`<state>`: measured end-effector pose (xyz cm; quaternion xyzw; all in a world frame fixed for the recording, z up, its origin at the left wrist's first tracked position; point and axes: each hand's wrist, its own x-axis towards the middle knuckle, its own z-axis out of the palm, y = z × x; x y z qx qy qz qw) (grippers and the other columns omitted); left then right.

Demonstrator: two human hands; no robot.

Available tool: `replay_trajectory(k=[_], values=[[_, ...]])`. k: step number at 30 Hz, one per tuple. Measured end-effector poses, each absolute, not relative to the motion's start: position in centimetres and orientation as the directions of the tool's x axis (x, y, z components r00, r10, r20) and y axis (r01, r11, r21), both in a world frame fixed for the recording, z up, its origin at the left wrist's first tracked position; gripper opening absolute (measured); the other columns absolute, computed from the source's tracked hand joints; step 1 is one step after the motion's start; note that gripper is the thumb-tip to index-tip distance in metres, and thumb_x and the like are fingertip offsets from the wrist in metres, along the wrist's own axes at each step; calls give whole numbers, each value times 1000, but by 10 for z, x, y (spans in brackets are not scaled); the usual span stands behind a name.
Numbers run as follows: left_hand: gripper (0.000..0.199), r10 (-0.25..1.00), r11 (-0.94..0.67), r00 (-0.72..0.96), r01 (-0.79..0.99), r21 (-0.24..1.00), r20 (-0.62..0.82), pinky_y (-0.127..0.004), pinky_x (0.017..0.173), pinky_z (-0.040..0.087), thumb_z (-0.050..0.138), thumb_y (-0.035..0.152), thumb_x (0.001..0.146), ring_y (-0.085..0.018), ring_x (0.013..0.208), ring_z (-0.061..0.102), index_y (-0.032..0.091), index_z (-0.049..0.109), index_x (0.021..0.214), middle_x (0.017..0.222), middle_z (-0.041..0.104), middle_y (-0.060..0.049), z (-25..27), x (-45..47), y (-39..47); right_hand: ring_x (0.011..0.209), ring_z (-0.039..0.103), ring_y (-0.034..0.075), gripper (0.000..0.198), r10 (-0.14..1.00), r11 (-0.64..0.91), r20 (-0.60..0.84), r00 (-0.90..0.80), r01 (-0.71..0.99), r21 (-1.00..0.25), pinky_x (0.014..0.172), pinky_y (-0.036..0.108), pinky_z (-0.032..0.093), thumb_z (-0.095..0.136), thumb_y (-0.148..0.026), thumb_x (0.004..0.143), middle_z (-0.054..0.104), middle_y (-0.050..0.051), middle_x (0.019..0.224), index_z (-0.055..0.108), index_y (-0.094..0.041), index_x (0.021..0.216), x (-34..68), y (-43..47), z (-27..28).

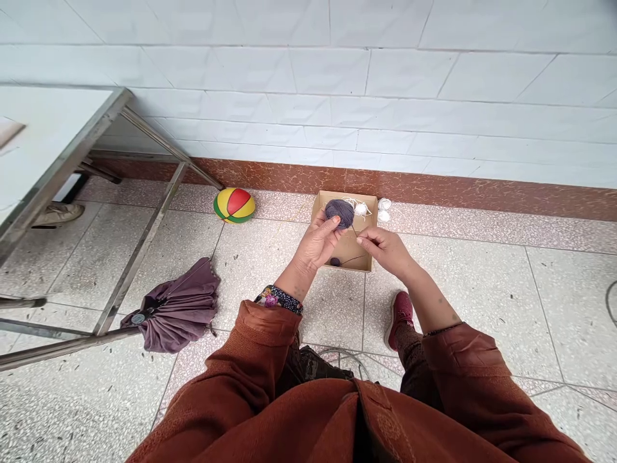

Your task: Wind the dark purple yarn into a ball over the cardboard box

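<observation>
A dark purple-grey ball of yarn (339, 213) is gripped in my left hand (318, 240), its wound strands facing up. To its right, my right hand (385, 249) pinches a strand of the same dark yarn (355, 231) between thumb and fingers. Below both hands a shallow cardboard box (351, 263) rests on the floor. Inside it are a smaller dark ball of yarn (335, 262) with a trailing strand, and a white ball of yarn (360, 209) with loose white strands. My left fingers partly cover the box's left side.
White yarn balls (384, 210) lie just right of the box. A red, yellow and green ball (234, 206) sits near the wall. At left, a folded purple umbrella (186, 305) lies beside a metal-framed table (116, 103). A shoe (60, 214) shows beneath the table.
</observation>
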<state>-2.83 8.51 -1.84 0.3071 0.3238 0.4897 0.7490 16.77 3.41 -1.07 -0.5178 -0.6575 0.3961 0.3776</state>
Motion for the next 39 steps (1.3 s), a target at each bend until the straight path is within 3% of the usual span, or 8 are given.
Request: replay_trajectory(k=[5,9,16,24,28,32,36,39], values=[[57,932,270,317,-285,920,-176,-33,95,56,95,36,73,-19,108,68,24,70,123,120,75,-5,-24,-27,84,70,54,16,34,967,121,63,-246,230,-966,69,32,45,71,-54,96,67,1,77,73,-24,83,168,29,2],[61,860,252,480,-98,963,-176,-40,101,53,91,33,76,-22,110,68,22,71,132,122,75,-9,-28,-26,80,71,53,17,33,995,94,90,-31,163,-982,71,33,46,73,-56,95,66,0,78,74,-24,86,178,31,5],[84,612,490,766,-172,855,-197,-29,70,52,81,45,87,-16,80,71,34,48,163,121,71,-8,-13,-24,65,69,52,17,32,993,14,46,112,272,-962,69,32,43,67,-51,95,59,-1,72,67,-24,79,182,36,-9],[63,717,577,652,-358,734,-246,-27,67,47,80,39,75,-17,81,71,19,64,132,105,74,-6,-14,-26,73,72,58,20,23,999,-17,1,35,528,-849,71,33,44,59,-37,97,66,3,74,64,-24,78,178,39,-23],[46,828,475,481,-334,814,-287,-27,70,48,78,35,78,-15,82,67,20,64,120,104,73,-5,-17,-26,77,77,62,20,23,987,100,29,-157,466,-879,74,33,48,62,-40,99,72,3,83,71,-24,86,173,34,-16],[46,920,279,309,-92,956,-239,-28,79,49,82,28,76,-15,88,63,22,66,118,104,71,-2,-20,-27,79,81,65,20,24,957,158,72,-280,298,-941,78,34,51,68,-47,99,75,3,90,76,-25,94,169,28,-3],[56,839,232,506,4,973,-202,-35,94,52,85,25,71,-20,102,65,22,68,124,112,71,-5,-21,-27,75,87,66,22,28,989,148,142,-43,262,-954,86,38,52,71,-53,97,74,4,91,74,-26,90,172,31,-2],[74,689,355,694,-70,932,-210,-35,84,55,86,32,74,-20,96,66,27,62,143,115,71,-7,-17,-27,70,79,60,20,33,991,80,107,75,296,-952,79,36,50,70,-57,96,69,2,83,71,-25,85,176,36,-9]])
